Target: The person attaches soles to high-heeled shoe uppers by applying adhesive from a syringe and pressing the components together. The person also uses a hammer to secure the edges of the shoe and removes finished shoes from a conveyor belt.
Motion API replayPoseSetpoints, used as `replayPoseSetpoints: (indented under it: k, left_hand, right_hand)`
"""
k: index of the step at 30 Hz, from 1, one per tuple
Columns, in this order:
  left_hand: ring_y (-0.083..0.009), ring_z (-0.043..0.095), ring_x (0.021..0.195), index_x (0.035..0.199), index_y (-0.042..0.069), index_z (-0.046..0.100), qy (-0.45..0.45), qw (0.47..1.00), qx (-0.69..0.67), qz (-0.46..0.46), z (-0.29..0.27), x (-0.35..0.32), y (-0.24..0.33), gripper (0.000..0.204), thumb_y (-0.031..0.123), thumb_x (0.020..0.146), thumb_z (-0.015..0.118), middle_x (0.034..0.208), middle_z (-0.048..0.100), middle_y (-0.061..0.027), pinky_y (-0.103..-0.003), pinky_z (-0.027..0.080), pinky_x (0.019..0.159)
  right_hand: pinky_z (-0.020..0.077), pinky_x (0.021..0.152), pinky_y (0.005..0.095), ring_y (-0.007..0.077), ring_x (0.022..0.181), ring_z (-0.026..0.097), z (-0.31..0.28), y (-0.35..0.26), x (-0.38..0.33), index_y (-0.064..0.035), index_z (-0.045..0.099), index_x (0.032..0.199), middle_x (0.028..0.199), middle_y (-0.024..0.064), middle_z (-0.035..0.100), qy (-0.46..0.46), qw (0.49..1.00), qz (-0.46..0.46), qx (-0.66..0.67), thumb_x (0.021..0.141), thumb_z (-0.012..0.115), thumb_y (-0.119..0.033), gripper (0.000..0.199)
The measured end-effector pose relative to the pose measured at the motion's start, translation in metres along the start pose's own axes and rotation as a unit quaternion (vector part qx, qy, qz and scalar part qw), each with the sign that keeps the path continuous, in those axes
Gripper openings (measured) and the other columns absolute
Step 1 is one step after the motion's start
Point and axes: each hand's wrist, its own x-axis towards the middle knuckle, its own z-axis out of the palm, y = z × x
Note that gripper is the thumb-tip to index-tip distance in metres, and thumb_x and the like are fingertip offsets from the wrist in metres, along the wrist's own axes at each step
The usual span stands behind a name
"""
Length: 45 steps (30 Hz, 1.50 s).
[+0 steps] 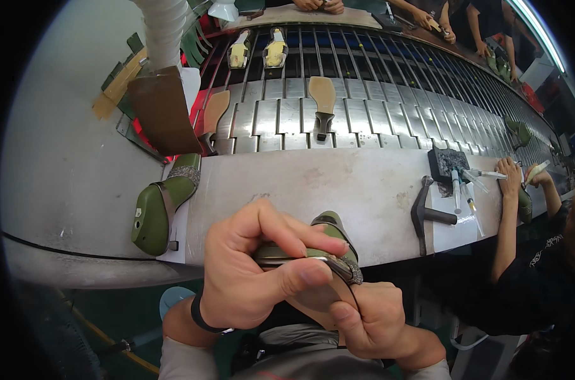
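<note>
The fingers of the left hand (pixel 252 263) are bent and close together, pinching the shiny green foot-shaped block (pixel 349 239) and the flat tan sole (pixel 325 296) between them and the thumb. The thumb pushes on the sole, and the fingers lie over the green side. The right hand (pixel 376 320) is curled up near the other edge, with its thumb pressed on the sole. I can't tell just where its hidden fingertips touch.

The block is held up in front of the body, over the near edge of the pale table (pixel 287 190). It is tipped so the sole faces the person, maybe so the edge is easy to see. Holding it from two sides likely stops it wobbling. A sparkly grey strap (pixel 354 271) goes across it.

Another green foot-shaped block with a sparkly strap (pixel 151 218) lies on the left, near the table's edge. The black-handled hammer (pixel 420 212) lies on the right, next to a dark square block (pixel 449 166), perhaps to be easy to reach.
</note>
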Motion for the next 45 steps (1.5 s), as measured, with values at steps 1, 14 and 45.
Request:
replayPoseSetpoints:
  k: [1, 14, 45]
  left_hand:
    - [-0.0279, 0.078, 0.100, 0.096, 0.004, 0.055, 0.011, 0.998, 0.053, 0.011, 0.002, -0.001, 0.004, 0.024, 0.009, 0.096, 0.079, 0.106, 0.077, -0.0261, -0.046, 0.059, 0.102]
    - [-0.0100, 0.071, 0.088, 0.108, -0.001, 0.070, 0.119, 0.954, 0.267, 0.067, -0.017, 0.013, 0.004, 0.024, 0.002, 0.089, 0.085, 0.100, 0.077, -0.0083, -0.025, 0.058, 0.080]
    - [-0.0222, 0.063, 0.125, 0.108, 0.000, 0.073, -0.120, 0.965, 0.168, 0.161, 0.029, 0.108, -0.017, 0.022, 0.014, 0.092, 0.079, 0.129, 0.069, -0.0152, -0.038, 0.049, 0.106]
  right_hand:
    - [0.0481, 0.048, 0.0407, 0.0303, 0.050, 0.059, 0.001, -0.001, 0.001, -0.0025, 0.072, 0.092, 0.063, 0.0105, 0.058, 0.001, 1.000, 0.002, 0.007, 0.103, 0.072, -0.021, 0.021]
    - [0.0464, 0.049, 0.0382, 0.0263, 0.051, 0.059, 0.008, 0.015, 0.027, -0.0013, 0.066, 0.081, 0.066, 0.0126, 0.060, 0.027, 0.997, 0.029, 0.070, 0.103, 0.072, -0.016, 0.027]
    - [0.0606, 0.081, 0.0356, 0.0283, 0.086, 0.076, -0.073, 0.001, 0.077, 0.0022, 0.067, 0.126, 0.095, 0.0193, 0.076, 0.154, 0.987, -0.013, -0.034, 0.087, 0.086, -0.024, 0.051]
